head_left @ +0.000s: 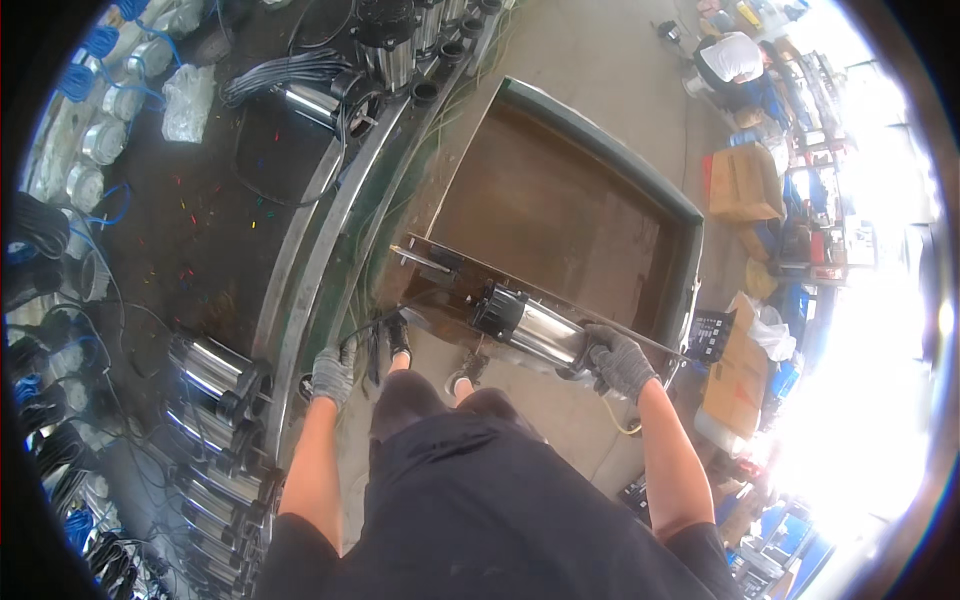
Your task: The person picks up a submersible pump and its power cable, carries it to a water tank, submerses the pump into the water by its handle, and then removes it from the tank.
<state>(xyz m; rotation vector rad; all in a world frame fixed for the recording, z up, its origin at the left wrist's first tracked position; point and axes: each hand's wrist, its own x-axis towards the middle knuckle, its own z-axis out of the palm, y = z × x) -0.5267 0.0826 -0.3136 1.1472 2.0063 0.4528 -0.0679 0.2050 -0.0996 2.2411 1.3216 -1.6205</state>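
A submersible pump (545, 333) with a shiny steel body and black ends lies sideways at the near rim of a water tank. My right hand (622, 368), in a grey knit glove, is closed around its right end. From the pump's left side a black cable (385, 318) runs toward my left hand (333, 376). That hand, gloved too, has its fingers curled at the cable, beside the metal rail; the glove hides part of the grip. The rectangular tank (590, 128) has a green rim and brownish water inside.
Several steel pumps (215, 368) stand in a row at left, with more (385, 45) at the far end. A pump with coiled cable (310, 100) lies on the dark bench. Metal rails (335, 235) run alongside. Cardboard boxes (745, 182) and another person (732, 58) are at right.
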